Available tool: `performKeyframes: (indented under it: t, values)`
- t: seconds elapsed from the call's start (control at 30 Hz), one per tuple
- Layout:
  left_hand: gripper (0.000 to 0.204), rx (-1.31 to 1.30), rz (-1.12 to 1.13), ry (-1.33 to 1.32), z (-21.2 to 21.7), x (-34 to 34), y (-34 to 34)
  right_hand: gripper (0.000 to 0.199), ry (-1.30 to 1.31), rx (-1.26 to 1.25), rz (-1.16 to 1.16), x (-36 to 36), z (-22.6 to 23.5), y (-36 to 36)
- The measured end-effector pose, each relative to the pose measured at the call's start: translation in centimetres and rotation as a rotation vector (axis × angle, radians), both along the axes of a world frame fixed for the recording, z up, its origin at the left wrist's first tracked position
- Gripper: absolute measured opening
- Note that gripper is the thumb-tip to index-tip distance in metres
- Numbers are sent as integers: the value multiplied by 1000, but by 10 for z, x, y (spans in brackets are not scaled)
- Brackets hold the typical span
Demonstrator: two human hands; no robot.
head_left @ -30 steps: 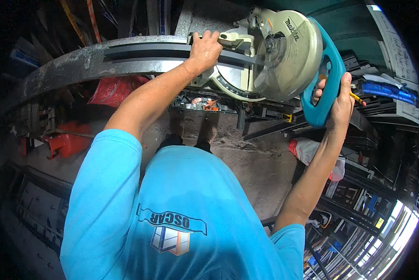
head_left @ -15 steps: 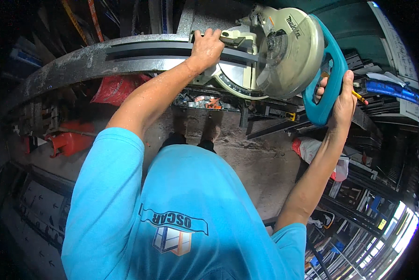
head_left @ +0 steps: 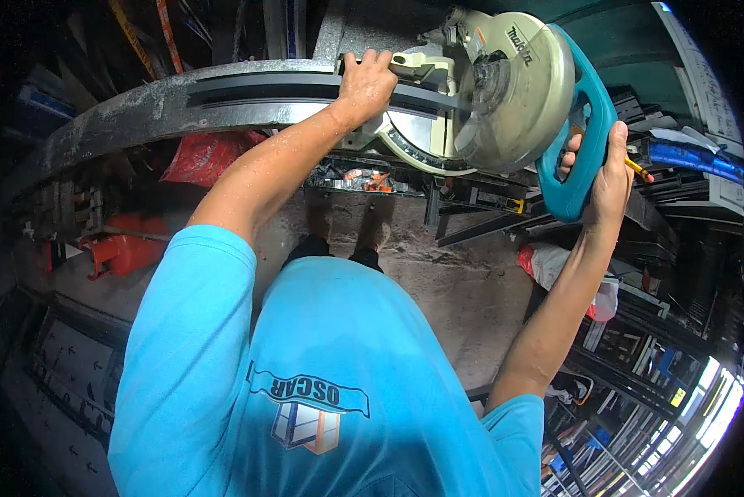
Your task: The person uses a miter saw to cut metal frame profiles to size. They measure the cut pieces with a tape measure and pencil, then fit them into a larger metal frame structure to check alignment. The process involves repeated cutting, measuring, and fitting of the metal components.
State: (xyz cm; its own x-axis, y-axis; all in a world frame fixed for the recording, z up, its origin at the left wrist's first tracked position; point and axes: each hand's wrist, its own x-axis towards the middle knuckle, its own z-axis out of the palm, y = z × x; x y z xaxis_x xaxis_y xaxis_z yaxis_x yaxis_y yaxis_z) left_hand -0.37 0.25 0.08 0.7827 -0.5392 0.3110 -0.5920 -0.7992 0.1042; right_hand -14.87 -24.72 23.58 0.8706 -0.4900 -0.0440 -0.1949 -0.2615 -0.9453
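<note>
A miter saw (head_left: 517,91) with a cream blade guard stands at the bench's right end. My right hand (head_left: 599,178) is closed round its teal loop handle (head_left: 594,99). Across the saw's bed and along the bench lies a long dark grey metal profile (head_left: 281,86), its right end by the blade guard. My left hand (head_left: 368,85) is closed over this profile at the fence, fingers hooked over the far side. The blade's edge is hidden by the guard. Beside my right hand shows a thin yellow-and-black stick with a red tip (head_left: 639,171); I cannot tell whether I hold it.
A long metal bench (head_left: 132,112) runs left from the saw. Under it are a red bag (head_left: 202,157) and a tray of small offcuts (head_left: 363,180). A red-and-white sack (head_left: 550,261) lies on the floor at right. Racks of metal bars (head_left: 628,406) stand lower right.
The saw handle and my right hand have shifted up very slightly. My left hand keeps its place on the profile.
</note>
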Motion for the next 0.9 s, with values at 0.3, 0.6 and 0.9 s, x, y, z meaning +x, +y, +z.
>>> performKeyframes:
  t: [0.3,0.6,0.9]
  values:
    - [16,14,9,-6,-1,0,0,60,5,-8,-23,-2,-1,3]
    - [16,26,25,11,0,0,-2,58,-13,-8,-16,-2,-1,5]
    - [21,49,45,20,5,-1,-4,56,-29,-54,-25,-4,-9,2]
